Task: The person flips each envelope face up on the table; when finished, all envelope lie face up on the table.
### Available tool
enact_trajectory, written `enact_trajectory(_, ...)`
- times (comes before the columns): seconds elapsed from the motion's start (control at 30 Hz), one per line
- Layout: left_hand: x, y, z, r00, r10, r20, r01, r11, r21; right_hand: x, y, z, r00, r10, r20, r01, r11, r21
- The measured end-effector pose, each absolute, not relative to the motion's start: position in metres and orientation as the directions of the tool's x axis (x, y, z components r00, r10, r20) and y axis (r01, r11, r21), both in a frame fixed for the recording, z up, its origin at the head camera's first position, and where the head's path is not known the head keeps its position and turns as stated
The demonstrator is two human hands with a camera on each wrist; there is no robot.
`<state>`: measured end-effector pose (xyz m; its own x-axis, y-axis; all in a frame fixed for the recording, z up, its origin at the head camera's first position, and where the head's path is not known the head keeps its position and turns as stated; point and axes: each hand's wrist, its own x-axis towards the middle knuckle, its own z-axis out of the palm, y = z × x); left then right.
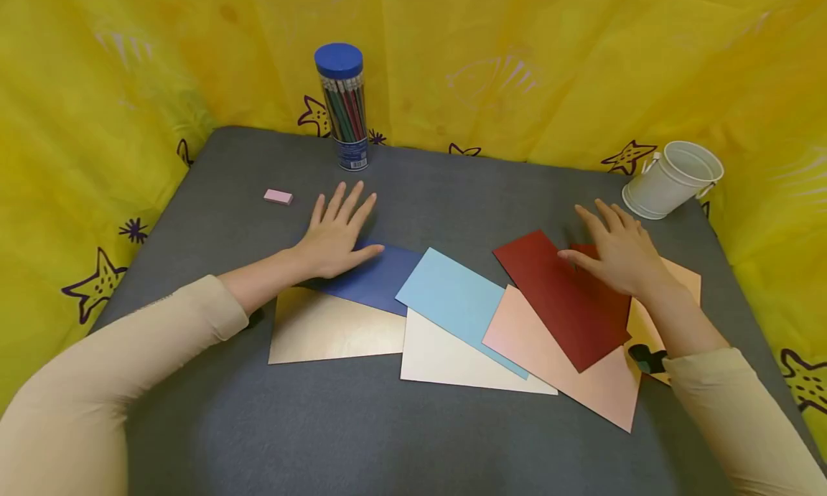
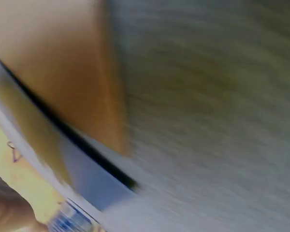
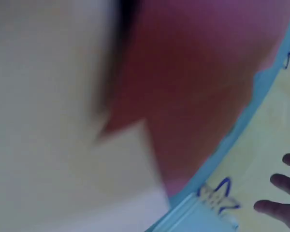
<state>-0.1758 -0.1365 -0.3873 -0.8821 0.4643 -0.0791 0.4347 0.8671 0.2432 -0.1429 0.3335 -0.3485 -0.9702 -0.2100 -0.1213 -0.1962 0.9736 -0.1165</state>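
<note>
Dark red sheet: the dark red sheet (image 1: 539,288) lies on the right of the row, over the pink sheet (image 1: 575,367); more red shows beside it.
Key bearing: from my right fingers it lies left and near; long axis runs far-left to near-right. My right hand (image 1: 617,255) is the nearer one.
Right fingers: straight, spread apart, clamped on nothing. Contact with the red: cannot tell.
Blue sheet: the blue sheet (image 1: 381,277) is partly beneath my left hand (image 1: 336,241), over the far part of the beige sheet (image 1: 336,331).
Left fingers: apart, pointing far; nothing clamped.
Middle: the light blue sheet (image 1: 455,295) lies between my hands, over the cream sheet (image 1: 452,352), partly under the pink.
Far side: eraser (image 1: 278,197) left, pencil tub (image 1: 342,108) beyond my left fingers, white bucket (image 1: 668,184) at far right.
Beyond tabletop (image 1: 291,424): yellow curtain (image 1: 420,58).
Wrist views: blurred.
</note>
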Motion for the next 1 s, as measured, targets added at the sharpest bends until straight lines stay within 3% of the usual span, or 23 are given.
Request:
enact_trajectory(0.27,-0.177,-0.092,-0.378,-0.801,0.589,-0.111,0.504,0.762,0.408,-0.144,0.28,-0.343,-0.933,-0.348,-0.09,-0.323,0.922,-0.215)
enact_trajectory(0.73,-0.188,-0.052,-0.378,-0.706,0.683,-0.185,0.485,0.658,0.576,-0.151,0.203,-0.358,-0.817,-0.527,-0.233,-0.392,0.805,-0.445)
enact_trajectory(1.0,-0.192,-0.05,-0.379,-0.69,0.68,-0.25,0.446,0.67,0.593,-0.15,0.186,-0.367,-0.801,-0.516,-0.303,-0.383,0.831,-0.404)
